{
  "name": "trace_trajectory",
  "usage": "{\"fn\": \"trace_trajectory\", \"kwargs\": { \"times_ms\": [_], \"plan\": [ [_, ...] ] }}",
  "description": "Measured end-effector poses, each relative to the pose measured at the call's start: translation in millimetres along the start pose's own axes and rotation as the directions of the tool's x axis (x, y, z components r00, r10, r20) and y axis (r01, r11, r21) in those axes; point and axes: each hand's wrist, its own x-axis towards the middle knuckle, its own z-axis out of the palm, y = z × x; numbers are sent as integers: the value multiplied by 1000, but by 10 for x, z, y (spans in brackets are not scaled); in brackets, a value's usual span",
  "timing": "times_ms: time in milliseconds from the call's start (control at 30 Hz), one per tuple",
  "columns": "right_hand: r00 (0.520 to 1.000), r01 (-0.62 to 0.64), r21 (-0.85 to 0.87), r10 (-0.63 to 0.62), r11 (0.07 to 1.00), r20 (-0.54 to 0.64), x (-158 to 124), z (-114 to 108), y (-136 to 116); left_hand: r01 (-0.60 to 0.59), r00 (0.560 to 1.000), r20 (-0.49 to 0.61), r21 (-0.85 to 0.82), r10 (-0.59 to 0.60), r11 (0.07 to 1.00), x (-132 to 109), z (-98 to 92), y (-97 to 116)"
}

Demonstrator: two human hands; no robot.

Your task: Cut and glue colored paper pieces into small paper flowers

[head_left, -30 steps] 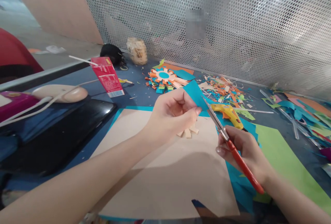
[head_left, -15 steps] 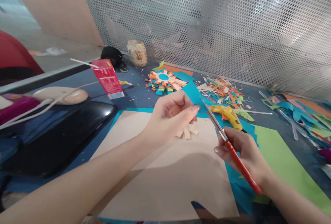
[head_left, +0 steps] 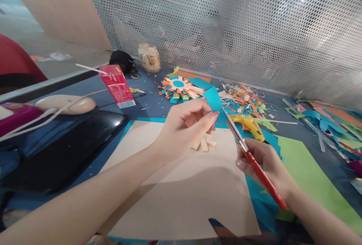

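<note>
Between its thumb and fingers, my left hand (head_left: 189,122) pinches a small piece of blue paper (head_left: 212,98). My right hand (head_left: 261,167) grips red-handled scissors (head_left: 261,173); their blades look closed, with the tips against the right edge of the blue piece. Beneath both hands lies a large cream sheet (head_left: 181,196) on top of blue paper. Several short cream strips (head_left: 204,145) rest on that sheet, just below my left hand. A yellow glue gun (head_left: 250,125) lies beyond the scissors.
A layered paper flower (head_left: 178,84) and a heap of paper scraps (head_left: 243,98) lie at the back. On the left are a red drink carton (head_left: 118,86) with a straw, a black phone-like slab (head_left: 68,150) and cables. Green paper (head_left: 305,173) is at right, before a perforated metal panel (head_left: 169,19).
The blue piece has turned more upright in my left hand, its far end shifting right. The scissors' tips have moved slightly with it. Both hands keep their grip.
</note>
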Motion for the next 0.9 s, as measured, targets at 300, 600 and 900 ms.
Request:
{"fn": "trace_trajectory", "kwargs": {
  "times_ms": [300, 600, 900],
  "plan": [
    [1000, -15, 26, 15, 1000, -12, -14, 5, 7, 14, 1000, 12, 23, -15, 1000, -6, 3, 10],
    [1000, -3, 8, 3, 1000, -10, 2, 13, 27, -2, 1000, 4, 39, 2, 999, -1, 0, -4],
    [1000, 19, 9, -19, 1000, -7, 2, 10, 1, 67, 997, 23, 31, -68, 997, -25, 26, -4]
  ]
}}
